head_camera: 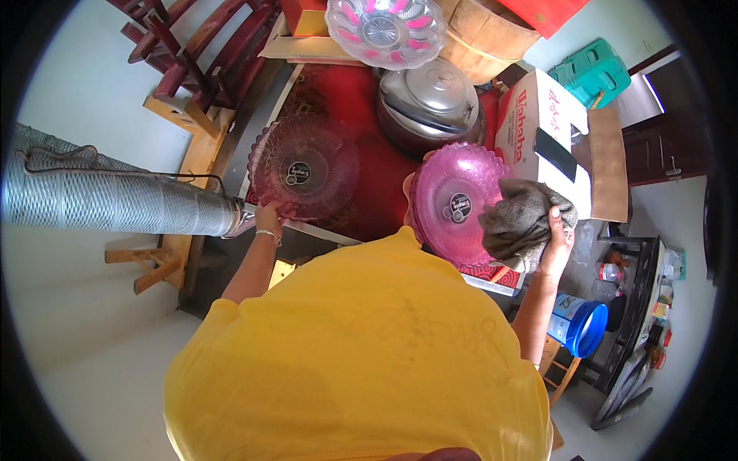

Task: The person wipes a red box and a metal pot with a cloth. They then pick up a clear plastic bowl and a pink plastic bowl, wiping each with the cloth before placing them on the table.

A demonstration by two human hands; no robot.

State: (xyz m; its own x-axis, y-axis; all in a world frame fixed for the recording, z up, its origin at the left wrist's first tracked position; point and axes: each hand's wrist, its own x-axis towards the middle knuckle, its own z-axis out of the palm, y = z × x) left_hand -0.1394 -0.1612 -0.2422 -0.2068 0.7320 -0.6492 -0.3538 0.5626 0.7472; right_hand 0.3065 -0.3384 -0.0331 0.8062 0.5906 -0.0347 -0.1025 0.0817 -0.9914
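Observation:
My left hand (272,214) is at the near rim of a clear, purplish scalloped plate (323,147), which rests on the red-patterned table (369,190) and bears a round dark sticker. Fingers lie on the rim; the thumb is partly hidden. On the right, my right hand (558,242) grips a crumpled grey-brown cloth (516,222). The cloth covers the right edge of a pink scalloped plate (444,178), which carries a similar sticker. Whether more plates lie beneath the pink one is hard to tell, though other rims show at its edge.
A lidded metal pot (429,98) stands behind the plates, near a clear and pink dish (386,29). To the right are a cardboard carton (527,124), a black phone (554,154) on it, and a blue bucket (585,328). A metal mesh roll (121,199) juts in from the left.

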